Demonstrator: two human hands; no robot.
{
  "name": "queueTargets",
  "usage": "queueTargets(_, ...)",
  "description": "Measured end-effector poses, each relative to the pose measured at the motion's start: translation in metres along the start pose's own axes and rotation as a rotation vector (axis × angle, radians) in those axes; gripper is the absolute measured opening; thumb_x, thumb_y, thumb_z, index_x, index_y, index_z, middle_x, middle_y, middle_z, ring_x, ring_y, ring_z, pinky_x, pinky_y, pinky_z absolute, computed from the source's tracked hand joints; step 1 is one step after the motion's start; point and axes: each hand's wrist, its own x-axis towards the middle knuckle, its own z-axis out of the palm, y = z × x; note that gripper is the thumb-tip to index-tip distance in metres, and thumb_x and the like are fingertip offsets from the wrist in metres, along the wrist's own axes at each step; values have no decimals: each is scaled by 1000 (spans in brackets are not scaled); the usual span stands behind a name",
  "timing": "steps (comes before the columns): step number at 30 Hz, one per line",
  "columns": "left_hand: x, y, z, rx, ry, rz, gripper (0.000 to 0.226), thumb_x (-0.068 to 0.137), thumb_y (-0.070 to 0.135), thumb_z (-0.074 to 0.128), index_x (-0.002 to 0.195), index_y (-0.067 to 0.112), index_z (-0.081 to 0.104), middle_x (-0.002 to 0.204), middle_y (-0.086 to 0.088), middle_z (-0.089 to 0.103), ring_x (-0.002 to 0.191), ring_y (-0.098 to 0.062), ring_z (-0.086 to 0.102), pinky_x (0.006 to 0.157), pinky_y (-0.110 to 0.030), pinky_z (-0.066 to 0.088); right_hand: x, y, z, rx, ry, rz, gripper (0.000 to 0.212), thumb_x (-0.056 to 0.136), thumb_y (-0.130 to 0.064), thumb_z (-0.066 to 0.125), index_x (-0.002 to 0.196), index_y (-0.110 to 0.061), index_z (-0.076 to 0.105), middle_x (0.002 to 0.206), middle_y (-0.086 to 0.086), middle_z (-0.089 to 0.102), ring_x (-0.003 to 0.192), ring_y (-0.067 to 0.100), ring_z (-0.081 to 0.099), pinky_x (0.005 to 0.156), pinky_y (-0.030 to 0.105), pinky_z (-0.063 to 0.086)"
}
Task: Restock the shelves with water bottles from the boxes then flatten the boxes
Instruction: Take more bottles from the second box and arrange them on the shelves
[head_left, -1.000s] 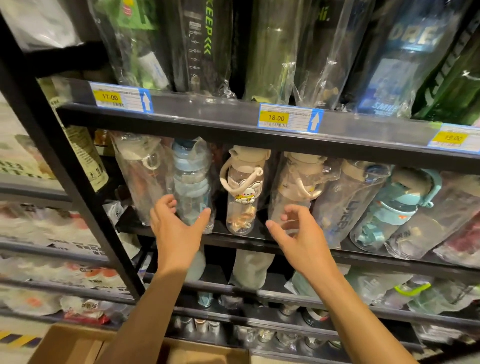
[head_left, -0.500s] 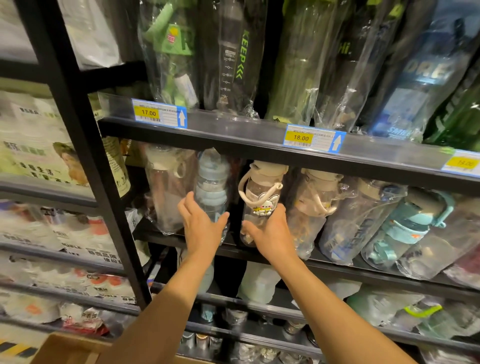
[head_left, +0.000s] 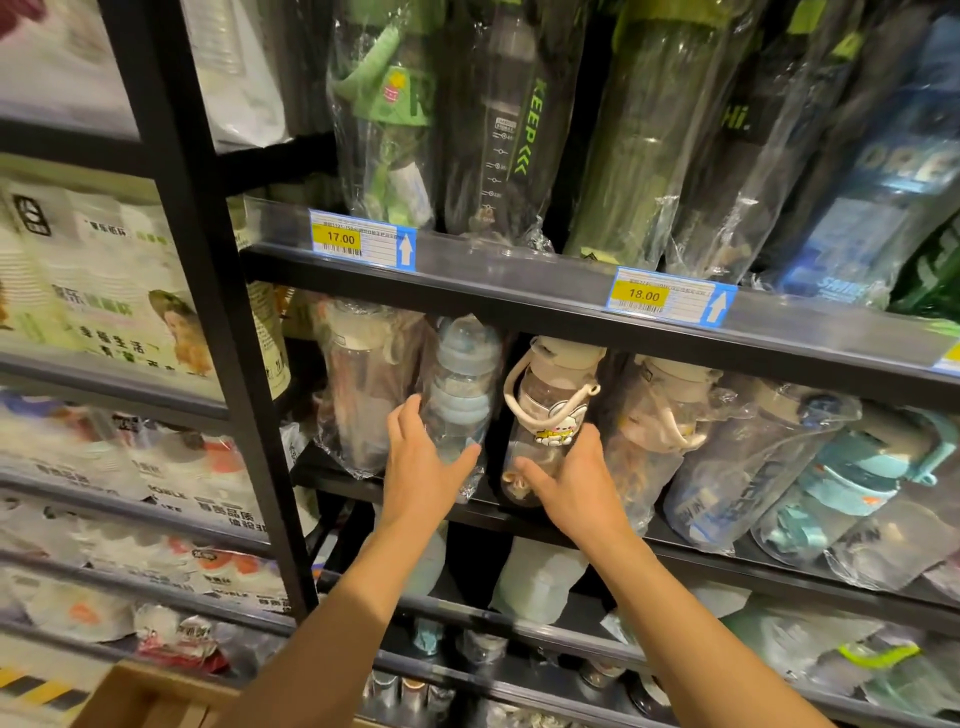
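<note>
Here, left hand (head_left: 426, 470) grips blue bottle (head_left: 462, 384), right hand (head_left: 576, 480) grips cream bottle (head_left: 545, 410) on shelf (head_left: 322, 475); best: hold low, stand both upright, push back evenly.

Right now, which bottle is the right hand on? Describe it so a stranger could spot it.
Start at the black shelf rail with the 17.00 price tag and 18.00 price tag, then drop to the row beneath. The right hand grips the cream-lidded bottle beside the blue-capped bottle. Only it bears a cartoon sticker.
</note>
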Motion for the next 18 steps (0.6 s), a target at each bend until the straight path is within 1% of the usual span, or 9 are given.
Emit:
queueTargets(2, -4, 2, -21, 2, -14, -2, 98, 84, 46, 82, 159, 18, 24, 154, 1, 33, 133, -16, 50, 95, -31, 47, -10, -2, -8, -52, -22, 25, 91, 87, -49, 78, 152, -10, 28, 151, 12, 43, 138, 30, 47, 109, 48, 45)
queueTargets(4, -8, 7, -47, 15, 15, 16, 89, 86, 48, 79, 155, 21, 31, 147, 4, 39, 124, -8, 52, 92, -28, 46, -24, -5, -18, -148, -47, 28, 98, 89, -56, 72, 159, -11, 19, 157, 11, 37, 141, 29, 44, 110, 46, 45)
queueTargets(6, -11, 20, -75, 21, 50, 67, 71, 89, 49, 75, 147, 27, 40, 136, 11, 46, 114, -2, 56, 91, -28, 49, -37, -11, -30, -298, -52, -15, 90, 92, -62, 63, 157, -14, 23, 151, 9, 43, 136, 27, 49, 99, 40, 49)
queueTargets(8, -10, 41, -102, 22, 92, 146, 52, 92, 47, 70, 137, 32, 48, 124, 17, 51, 106, 3, 58, 90, -31, 54, -48, -27, -45, -459, -47, -88, 76, 94, -67, 55, 151, -20, 33, 141, 3, 50, 128, 25, 54, 83, 33, 44)
queueTargets(10, -7, 67, -127, 35, 152, 261, 40, 94, 45, 67, 130, 35, 52, 116, 19, 57, 100, 3, 60, 86, -28, 53, -56, -51, -61, -580, -35, -182, 63, 96, -68, 48, 143, -26, 40, 132, -4, 53, 123, 22, 55, 76, 31, 37)
queueTargets(11, -5, 82, -139, 38, 179, 325, 37, 94, 45, 67, 128, 34, 54, 113, 19, 60, 99, 2, 61, 85, -26, 51, -59, -64, -70, -610, -23, -233, 60, 96, -69, 45, 140, -29, 43, 130, -6, 54, 121, 20, 55, 76, 32, 38)
queueTargets(14, 14, 120, -167, 12, 249, 465, 35, 93, 47, 64, 124, 33, 58, 111, 18, 65, 102, 0, 63, 87, -21, 49, -65, -108, -97, -524, 22, -409, 58, 92, -72, 43, 135, -34, 51, 126, -14, 59, 117, 13, 57, 86, 31, 47)
queueTargets(16, 37, 141, -178, -12, 289, 499, 40, 91, 49, 64, 126, 30, 58, 115, 14, 64, 105, -5, 63, 89, -26, 50, -59, -139, -114, -335, 64, -500, 60, 87, -74, 46, 133, -36, 55, 123, -20, 62, 112, 5, 57, 89, 26, 46)
queueTargets(18, 69, 160, -184, -10, 330, 487, 51, 89, 50, 69, 131, 24, 54, 122, 8, 59, 113, -14, 59, 94, -32, 49, -40, -169, -125, -152, 141, -562, 60, 88, -69, 56, 135, -32, 56, 126, -16, 63, 114, 5, 58, 96, 29, 48)
